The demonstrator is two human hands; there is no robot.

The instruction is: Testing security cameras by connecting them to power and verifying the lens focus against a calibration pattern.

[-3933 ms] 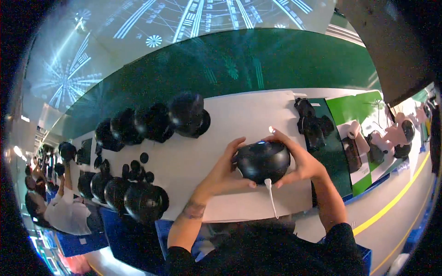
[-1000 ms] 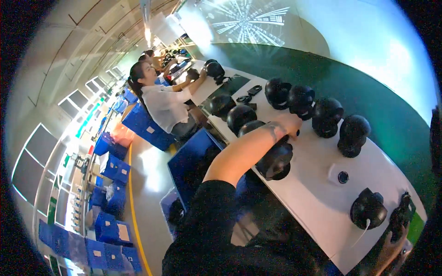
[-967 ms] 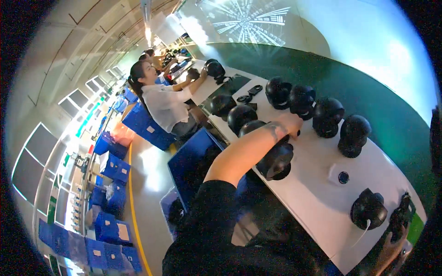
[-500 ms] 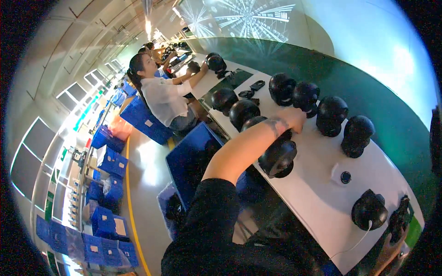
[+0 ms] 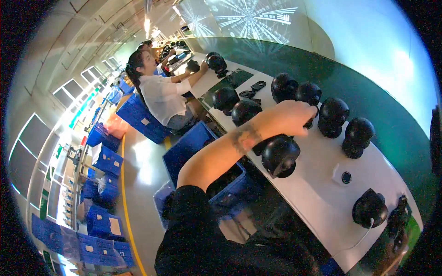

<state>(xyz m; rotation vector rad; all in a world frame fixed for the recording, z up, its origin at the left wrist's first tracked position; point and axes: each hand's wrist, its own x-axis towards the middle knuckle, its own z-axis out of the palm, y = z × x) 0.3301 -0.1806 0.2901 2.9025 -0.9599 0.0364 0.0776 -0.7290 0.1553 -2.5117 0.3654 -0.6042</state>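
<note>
My left hand [image 5: 297, 117] reaches across the white table with its fingers curled at the lower part of a black globe-shaped device [image 5: 309, 93]. The fingertips are partly hidden, but they look closed on it. Similar devices stand close by: one [image 5: 284, 87] beyond it, one [image 5: 334, 111] to its right, and another [image 5: 281, 155] nearer to me, below my forearm. At the lower right edge, my right hand [image 5: 397, 263] is a dark smear, its fingers impossible to make out. Close to it lies a black elongated object [image 5: 398, 218], beside a black device [image 5: 369, 209] with a white cable.
A small round dark disc on a white piece [image 5: 346, 177] lies on the table [image 5: 317, 184]. Blue bins [image 5: 184, 147] stand below the table's left edge. A co-worker in a white top [image 5: 161, 99] handles black devices farther along. Light patterns shine on the wall.
My left forearm has swung flatter, and the hand has shifted slightly, its back now turned up. My right hand has slipped lower, almost out of view, away from the black elongated object.
</note>
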